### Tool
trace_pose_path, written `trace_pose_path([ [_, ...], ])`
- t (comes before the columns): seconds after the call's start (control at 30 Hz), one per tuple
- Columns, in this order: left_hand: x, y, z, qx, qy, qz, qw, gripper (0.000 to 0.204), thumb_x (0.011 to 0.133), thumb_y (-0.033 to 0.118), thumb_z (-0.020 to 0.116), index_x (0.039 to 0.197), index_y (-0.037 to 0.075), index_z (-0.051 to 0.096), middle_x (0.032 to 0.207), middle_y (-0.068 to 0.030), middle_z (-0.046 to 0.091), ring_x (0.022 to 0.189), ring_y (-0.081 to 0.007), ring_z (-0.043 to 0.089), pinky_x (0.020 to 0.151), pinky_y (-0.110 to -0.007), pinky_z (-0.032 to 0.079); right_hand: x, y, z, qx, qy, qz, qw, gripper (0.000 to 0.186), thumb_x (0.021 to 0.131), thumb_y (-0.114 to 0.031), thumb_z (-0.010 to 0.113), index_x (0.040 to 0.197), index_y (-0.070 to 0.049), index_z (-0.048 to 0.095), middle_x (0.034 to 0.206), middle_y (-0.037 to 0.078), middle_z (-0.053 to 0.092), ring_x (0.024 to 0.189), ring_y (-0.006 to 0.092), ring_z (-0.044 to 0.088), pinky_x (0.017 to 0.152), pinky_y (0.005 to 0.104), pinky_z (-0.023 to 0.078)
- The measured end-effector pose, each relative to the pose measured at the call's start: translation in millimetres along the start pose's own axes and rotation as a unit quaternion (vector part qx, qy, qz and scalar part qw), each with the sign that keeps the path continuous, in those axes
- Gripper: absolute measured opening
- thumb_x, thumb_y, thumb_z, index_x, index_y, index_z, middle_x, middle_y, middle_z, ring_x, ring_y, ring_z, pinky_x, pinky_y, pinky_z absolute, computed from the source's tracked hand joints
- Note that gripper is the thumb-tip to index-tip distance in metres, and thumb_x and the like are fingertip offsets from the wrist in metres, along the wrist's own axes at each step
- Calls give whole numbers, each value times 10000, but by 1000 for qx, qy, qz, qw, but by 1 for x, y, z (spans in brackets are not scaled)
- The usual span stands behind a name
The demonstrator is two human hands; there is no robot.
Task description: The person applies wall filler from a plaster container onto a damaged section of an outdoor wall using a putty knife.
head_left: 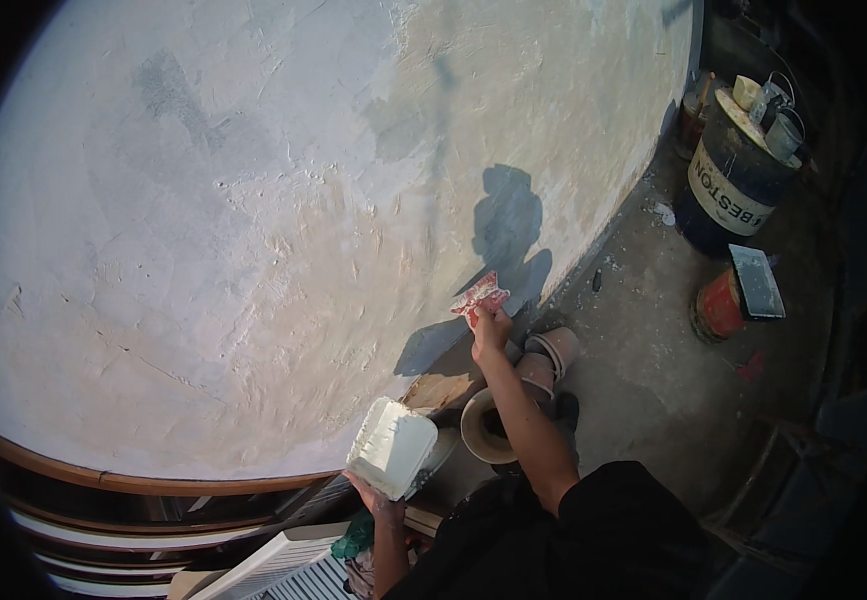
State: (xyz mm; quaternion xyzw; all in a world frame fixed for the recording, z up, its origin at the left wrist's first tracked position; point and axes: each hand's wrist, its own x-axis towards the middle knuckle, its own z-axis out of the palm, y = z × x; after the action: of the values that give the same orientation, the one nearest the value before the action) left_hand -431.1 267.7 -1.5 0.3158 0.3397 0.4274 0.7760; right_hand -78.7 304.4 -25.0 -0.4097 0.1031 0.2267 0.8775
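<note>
White filler paste loads the square board (392, 447) I carry flat on my left hand (374, 497), fingers closed under its lower edge. My right hand (491, 328) is clenched on a red-smeared scraper (480, 296), blade against the plastered wall (254, 220) near its lower right edge. I judge the blade thin and springy, best held at its handle; the board stiff, its load soft. Right, a dark drum (734, 185) wears a pale lettered band; a red can (719, 305) stands below.

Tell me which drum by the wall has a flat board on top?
The small red drum carries the flat grey board. The big dark drum behind it, nearer the wall, holds little buckets instead.
</note>
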Motion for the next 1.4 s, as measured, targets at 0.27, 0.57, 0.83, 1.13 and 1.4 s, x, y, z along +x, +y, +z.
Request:
trace_pose_path([
  [0.27, 1, 2, 0, -20, 10, -13, 1000, 749, 912, 653, 267, 1431, 112, 267, 1445, -68, 349, 1295, -273, 373, 1073, -413, 308, 33, 35, 32, 23, -73, 10, 997, 108, 814, 36, 557, 906, 10, 607, 735, 9, 544, 622, 90, 502, 534, 248, 395],
  [0.57, 3, 13, 6, -16, 119, -29, 992, 784, 883, 691, 308, 1443, 144, 259, 1469, -56, 323, 1301, -277, 370, 1059, -438, 319, -46, -25, 116, -91, -150, -65, 982, 144, 820, 28, 526, 918, 14, 630, 663, -40, 515, 561, 40, 427, 511, 217, 339],
  [0.83, 4, 3, -3, -23, 15, -3, 1000, 798, 879, 692, 318, 1441, 130, 256, 1461, -60, 330, 1298, -277, 374, 1063, -424, 319, -74, -47, 92, -103, -183, -105, 972, 40, 812, 8, 548, 811, 1, 587, 666, -33, 505, 589, 40, 426, 522, 230, 341],
  [1.13, 3, 2, -14, -21, 60, -15, 998, 796, 880, 693, 303, 1441, 131, 253, 1466, -66, 317, 1315, -277, 350, 1072, -430, 308, 49, -2, 0, -132, 60, -44, 988, 46, 819, -34, 571, 788, -2, 581, 700, -3, 541, 589, 82, 495, 544, 246, 390],
  [1.4, 0, 4, -14, -22, 22, 16, 999, 774, 891, 679, 297, 1442, 137, 253, 1471, -58, 313, 1315, -276, 351, 1074, -428, 308, 43, -32, 85, -141, -58, -15, 988, 93, 818, -27, 547, 734, -7, 582, 627, 9, 498, 549, 104, 475, 518, 267, 379],
])
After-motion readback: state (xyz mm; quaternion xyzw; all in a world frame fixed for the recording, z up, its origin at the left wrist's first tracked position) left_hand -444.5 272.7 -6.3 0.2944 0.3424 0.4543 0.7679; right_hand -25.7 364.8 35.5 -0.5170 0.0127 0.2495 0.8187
